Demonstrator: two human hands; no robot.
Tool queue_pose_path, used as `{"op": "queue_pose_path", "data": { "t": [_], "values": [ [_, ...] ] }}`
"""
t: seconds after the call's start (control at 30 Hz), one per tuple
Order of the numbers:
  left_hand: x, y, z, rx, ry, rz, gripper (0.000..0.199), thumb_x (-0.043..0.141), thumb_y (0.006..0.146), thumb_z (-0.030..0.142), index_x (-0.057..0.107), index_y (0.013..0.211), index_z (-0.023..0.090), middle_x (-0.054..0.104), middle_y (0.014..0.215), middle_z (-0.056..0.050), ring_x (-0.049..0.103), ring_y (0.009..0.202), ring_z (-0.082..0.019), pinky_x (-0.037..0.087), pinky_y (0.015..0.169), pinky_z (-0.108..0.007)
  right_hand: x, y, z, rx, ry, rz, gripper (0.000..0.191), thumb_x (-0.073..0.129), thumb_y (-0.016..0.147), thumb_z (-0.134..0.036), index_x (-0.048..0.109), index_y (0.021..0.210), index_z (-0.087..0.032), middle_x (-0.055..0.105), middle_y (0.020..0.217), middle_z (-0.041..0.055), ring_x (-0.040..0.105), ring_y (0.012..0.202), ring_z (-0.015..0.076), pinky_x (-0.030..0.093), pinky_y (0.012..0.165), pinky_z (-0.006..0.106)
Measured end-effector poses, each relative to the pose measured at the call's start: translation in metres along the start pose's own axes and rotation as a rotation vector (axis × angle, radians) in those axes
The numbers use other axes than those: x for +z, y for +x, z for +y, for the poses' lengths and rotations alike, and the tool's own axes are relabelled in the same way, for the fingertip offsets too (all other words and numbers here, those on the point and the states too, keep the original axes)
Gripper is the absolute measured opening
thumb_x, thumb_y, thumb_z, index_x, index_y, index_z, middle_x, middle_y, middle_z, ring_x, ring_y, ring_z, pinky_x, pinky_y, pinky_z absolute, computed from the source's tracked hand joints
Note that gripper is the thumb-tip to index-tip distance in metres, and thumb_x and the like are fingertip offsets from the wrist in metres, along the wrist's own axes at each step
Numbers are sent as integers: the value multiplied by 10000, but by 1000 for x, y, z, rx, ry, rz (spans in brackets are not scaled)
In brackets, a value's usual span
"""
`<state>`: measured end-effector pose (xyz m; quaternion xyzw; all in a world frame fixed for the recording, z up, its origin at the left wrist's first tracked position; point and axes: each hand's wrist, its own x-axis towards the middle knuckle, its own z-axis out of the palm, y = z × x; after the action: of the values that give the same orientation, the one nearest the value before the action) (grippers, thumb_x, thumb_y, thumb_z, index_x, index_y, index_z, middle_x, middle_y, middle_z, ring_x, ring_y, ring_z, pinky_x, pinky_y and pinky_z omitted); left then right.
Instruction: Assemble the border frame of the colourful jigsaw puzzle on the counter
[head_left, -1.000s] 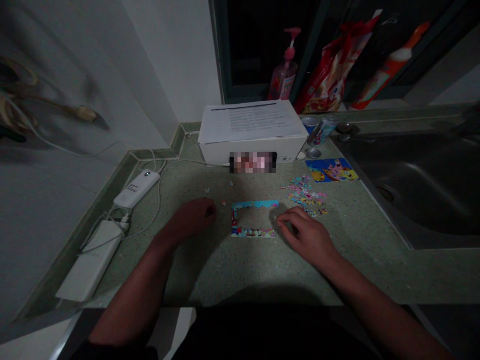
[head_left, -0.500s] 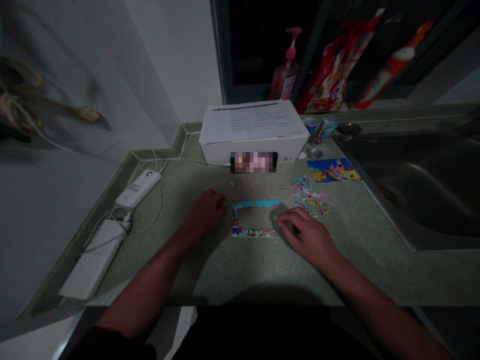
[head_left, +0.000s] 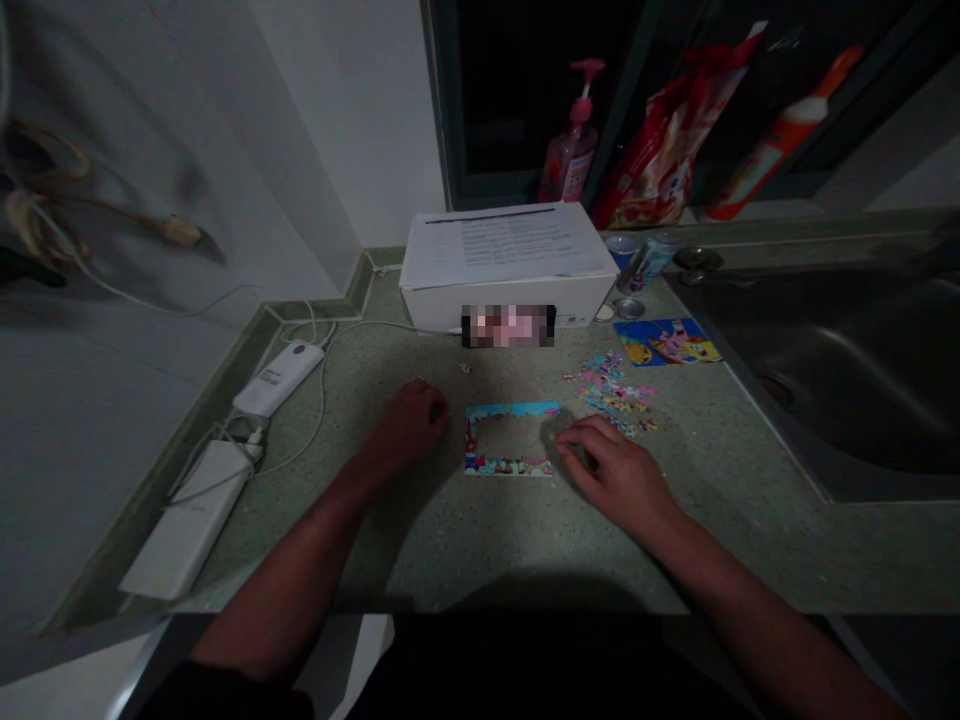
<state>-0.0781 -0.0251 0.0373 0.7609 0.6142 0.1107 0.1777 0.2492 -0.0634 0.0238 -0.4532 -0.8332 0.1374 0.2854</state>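
A partly assembled jigsaw puzzle (head_left: 512, 409) lies flat on the counter, its border pieces around a bare middle. The right side of that border has a gap. My left hand (head_left: 409, 425) rests just left of the puzzle, fingers curled and thumb against the forefinger; anything between them is too small to make out. Beside the puzzle's right edge is my right hand (head_left: 611, 465), its thumb and forefinger brought together in a pinch, contents hidden. Loose puzzle pieces (head_left: 611, 385) lie in a pile beyond my right hand. One small piece (head_left: 465, 369) sits apart above the puzzle.
A colourful cartoon picture card (head_left: 667, 342) lies by the sink (head_left: 825, 380) at right. Behind the puzzle, a phone (head_left: 508, 326) leans on a white box (head_left: 510, 270). Cans (head_left: 649, 262) stand beside the box. White power banks (head_left: 279, 378) and cables are at left.
The fingers of my left hand have curled in closer together and drawn slightly left. My right hand and the puzzle stay in place.
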Motion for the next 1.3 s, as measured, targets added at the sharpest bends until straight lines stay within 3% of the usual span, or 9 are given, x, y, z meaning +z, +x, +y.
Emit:
{"op": "queue_pose_path", "data": {
  "t": [0.27,0.43,0.93,1.1,1.3],
  "values": [
    [-1,1,1,-28,-5,8,228,583,982,277,750,1104,180,679,1164,-148,639,1107,-304,512,1025,-477,-2,1,0,17,0,14,160,541,1048,-297,694,1024,-255,726,995,54,733,866,205,586,723,337],
    [-2,1,3,10,40,-33,218,564,989,260,768,1036,198,693,1104,-132,645,1096,-300,515,1016,-460,-3,2,-1,14,-1,11,150,540,1044,-285,685,1015,-259,729,997,54,734,876,207,585,721,338],
    [-2,2,-2,26,11,-32,229,577,998,256,784,1075,199,708,1109,-119,666,1086,-286,528,1017,-451,-2,1,-1,8,5,1,162,535,1052,-290,687,1016,-246,718,990,55,732,864,213,581,723,346],
    [-6,11,-6,-9,28,34,260,602,1001,246,755,1196,168,715,1213,-131,663,1154,-288,522,1059,-451,-2,1,-1,-2,-5,6,158,534,1055,-284,681,1015,-241,715,989,58,729,852,205,582,718,338],
    [-7,40,-6,86,149,64,327,629,985,177,724,1298,189,713,1324,-127,620,1291,-298,475,1160,-443,-1,-1,0,-14,-8,-10,164,529,1066,-293,679,1024,-240,710,999,56,736,883,210,584,733,345]
  ]
}}
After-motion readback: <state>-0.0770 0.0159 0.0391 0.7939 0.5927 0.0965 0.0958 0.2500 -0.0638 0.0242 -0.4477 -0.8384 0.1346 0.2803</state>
